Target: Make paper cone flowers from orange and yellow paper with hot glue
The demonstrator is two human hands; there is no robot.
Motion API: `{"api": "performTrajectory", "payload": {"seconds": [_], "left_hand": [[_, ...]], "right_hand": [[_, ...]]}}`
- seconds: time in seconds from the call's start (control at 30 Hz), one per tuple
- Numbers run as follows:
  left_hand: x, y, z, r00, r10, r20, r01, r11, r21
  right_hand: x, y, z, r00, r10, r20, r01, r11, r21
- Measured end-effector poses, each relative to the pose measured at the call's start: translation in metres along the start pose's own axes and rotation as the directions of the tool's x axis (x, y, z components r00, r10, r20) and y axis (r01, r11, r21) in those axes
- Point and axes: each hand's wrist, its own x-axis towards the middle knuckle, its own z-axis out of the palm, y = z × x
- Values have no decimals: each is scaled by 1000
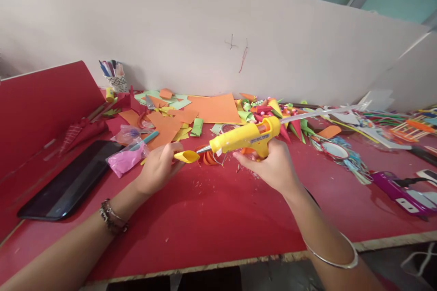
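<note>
My left hand (158, 166) pinches a small rolled cone of yellow paper (187, 157), its open mouth turned to the right. A yellow glue gun (239, 138) is gripped by its handle in my right hand (270, 163). Its metal nozzle points left and sits at the mouth of the paper cone; whether it touches the paper I cannot tell. From the back of the gun a long clear glue stick (317, 112) sticks out to the right. Below the nozzle, orange paper strips (209, 159) lie on the red table (191, 227).
A black phone (68, 182) and a pink plastic packet (126, 160) lie at left. Orange paper sheets (215, 107) and several coloured paper cones (297, 127) line the back. A pen cup (117, 82) stands behind. A purple power strip (403, 193) is at right.
</note>
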Motion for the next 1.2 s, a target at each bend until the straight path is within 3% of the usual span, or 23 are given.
{"api": "performTrajectory", "payload": {"seconds": [0.2,0.47,0.7,1.2], "left_hand": [[5,7,-6,990,86,-110,-75,992,101],[7,5,-8,987,156,-39,-153,986,74],[9,5,-10,986,163,-41,-159,984,84],[9,1,-13,988,154,-15,-151,982,116]], "right_hand": [[-3,-4,4,999,-26,35,27,999,-28],[-4,-5,6,994,-25,103,26,1000,-7],[-5,0,5,988,-23,154,35,996,-77],[-3,1,3,987,-92,132,120,969,-216]]}}
